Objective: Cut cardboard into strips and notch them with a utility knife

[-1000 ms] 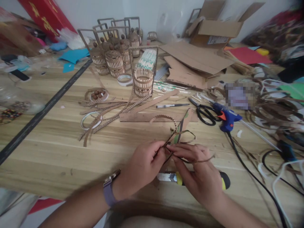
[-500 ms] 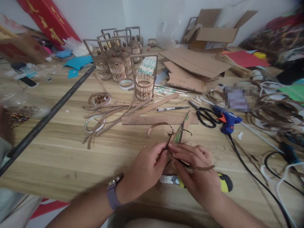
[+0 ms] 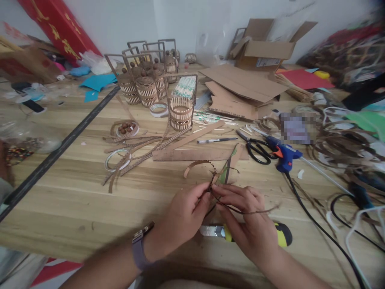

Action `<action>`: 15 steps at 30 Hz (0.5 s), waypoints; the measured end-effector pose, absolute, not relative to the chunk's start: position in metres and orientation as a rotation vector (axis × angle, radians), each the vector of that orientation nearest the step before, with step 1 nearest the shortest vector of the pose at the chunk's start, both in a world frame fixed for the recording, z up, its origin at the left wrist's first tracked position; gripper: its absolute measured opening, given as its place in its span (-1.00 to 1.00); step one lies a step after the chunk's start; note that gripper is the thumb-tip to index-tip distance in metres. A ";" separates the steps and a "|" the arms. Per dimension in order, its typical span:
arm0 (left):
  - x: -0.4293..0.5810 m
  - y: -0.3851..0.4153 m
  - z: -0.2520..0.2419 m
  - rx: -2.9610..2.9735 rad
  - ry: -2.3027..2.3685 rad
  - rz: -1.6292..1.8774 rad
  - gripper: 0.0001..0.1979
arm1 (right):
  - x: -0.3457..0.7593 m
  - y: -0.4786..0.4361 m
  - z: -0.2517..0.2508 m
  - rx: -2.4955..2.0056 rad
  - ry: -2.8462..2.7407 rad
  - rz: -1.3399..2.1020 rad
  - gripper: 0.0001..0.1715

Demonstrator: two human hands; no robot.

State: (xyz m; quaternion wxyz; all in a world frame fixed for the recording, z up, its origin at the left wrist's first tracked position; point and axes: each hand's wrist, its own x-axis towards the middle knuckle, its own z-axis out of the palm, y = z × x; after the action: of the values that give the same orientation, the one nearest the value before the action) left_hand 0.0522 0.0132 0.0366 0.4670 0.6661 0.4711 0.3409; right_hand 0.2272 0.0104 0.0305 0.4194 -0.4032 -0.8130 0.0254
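Note:
My left hand [image 3: 188, 210], with a watch on its wrist, pinches a thin brown cardboard strip [image 3: 200, 163] that curls up and to the left. Close against it, my right hand [image 3: 248, 212] has its fingers closed on the same bundle of strips, and a thin dark strip trails off to the right across it. Just beyond the fingertips lie green-and-brown strip pieces [image 3: 224, 174]. Under my right hand is a yellow-and-black utility knife [image 3: 282, 235], its metal end showing to the left. Exactly where the strips meet is hidden by the fingers.
Black scissors [image 3: 259, 152] and a blue glue gun [image 3: 285, 157] with its cord lie at right. Behind stand an open-topped small basket [image 3: 181, 114] and several lidded ones [image 3: 146, 91]. Tape rolls, a pen [image 3: 217, 140], beads, loose strips, cardboard sheets [image 3: 243, 84] and a box surround them.
The view has shifted slightly. The thin strip across my right hand now points further right and its end is raised a little. Both hands keep their pinch.

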 end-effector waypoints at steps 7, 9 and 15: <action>0.052 0.010 0.034 1.630 1.151 0.867 -0.75 | 0.227 0.009 0.030 -1.023 -2.032 0.072 -0.79; 0.052 0.010 0.035 1.620 1.144 0.879 -0.75 | 0.228 0.010 0.031 -1.027 -2.027 0.072 -0.81; 0.052 0.011 0.036 1.579 1.150 0.853 -0.76 | 0.230 0.015 0.032 -0.989 -2.055 0.061 -0.90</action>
State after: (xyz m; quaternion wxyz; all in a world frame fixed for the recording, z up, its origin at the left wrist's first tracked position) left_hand 0.0522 0.0108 0.0361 0.4840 0.6482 0.4720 0.3504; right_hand 0.2299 0.0146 0.0318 0.4170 -0.3940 -0.8187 0.0242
